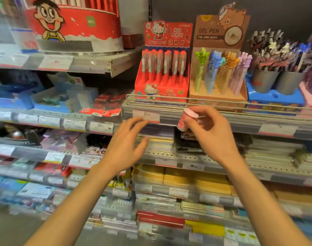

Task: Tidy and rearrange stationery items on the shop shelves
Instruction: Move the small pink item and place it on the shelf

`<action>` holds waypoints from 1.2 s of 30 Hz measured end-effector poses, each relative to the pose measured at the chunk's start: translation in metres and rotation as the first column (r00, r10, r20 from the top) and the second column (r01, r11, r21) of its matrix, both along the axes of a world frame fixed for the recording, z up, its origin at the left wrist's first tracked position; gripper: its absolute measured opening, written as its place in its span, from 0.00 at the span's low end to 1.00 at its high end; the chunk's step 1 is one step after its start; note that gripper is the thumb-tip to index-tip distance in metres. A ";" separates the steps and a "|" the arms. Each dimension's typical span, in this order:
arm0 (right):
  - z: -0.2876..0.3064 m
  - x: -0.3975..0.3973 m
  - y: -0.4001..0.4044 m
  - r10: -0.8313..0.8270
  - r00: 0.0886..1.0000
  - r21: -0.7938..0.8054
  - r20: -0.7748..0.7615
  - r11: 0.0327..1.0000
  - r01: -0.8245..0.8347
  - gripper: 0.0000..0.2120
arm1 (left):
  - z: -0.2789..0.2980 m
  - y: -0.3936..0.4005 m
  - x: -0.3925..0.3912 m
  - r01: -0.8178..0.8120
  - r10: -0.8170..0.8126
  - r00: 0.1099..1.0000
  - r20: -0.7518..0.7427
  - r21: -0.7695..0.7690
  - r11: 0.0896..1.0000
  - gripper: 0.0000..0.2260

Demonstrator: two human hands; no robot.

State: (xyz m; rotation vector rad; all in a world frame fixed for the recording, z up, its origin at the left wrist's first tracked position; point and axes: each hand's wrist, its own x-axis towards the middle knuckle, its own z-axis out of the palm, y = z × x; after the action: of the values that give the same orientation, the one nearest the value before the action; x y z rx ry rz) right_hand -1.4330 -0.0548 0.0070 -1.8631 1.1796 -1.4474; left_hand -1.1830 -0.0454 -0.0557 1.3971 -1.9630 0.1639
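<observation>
Now, on the left side, the left hand hangs in front of the shelf edge with its fingers spread and nearly straight; it holds nothing. It is near the price label and the stacked notebooks below, so a careless reach could knock the label strip or push a stack out of line.

To the right of it, the right hand pinches a small pink item, maybe a roll or a small pot, between thumb and curled fingers, just in front of the wire rail. The grip is only at one end, so I think the item can slip and fall among the goods on the lower shelves.

Above the rail stand the red pen box and, further right, the brown gel pen box. If the hand lifts the item over the rail too fast, it may tip the pens or push a box backward.
</observation>
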 end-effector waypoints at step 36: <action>-0.219 0.356 0.027 0.047 0.999 0.485 0.001 0.874 -0.042 0.10 | -0.157 0.074 0.356 -0.178 0.413 0.875 -0.252 0.627 0.758 0.14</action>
State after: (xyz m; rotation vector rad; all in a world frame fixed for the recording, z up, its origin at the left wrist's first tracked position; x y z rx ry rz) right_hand -1.0765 -0.0279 -0.2125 -1.5335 1.3465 -0.9927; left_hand -0.8269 0.0291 -0.2132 1.9703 -1.4954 -0.5914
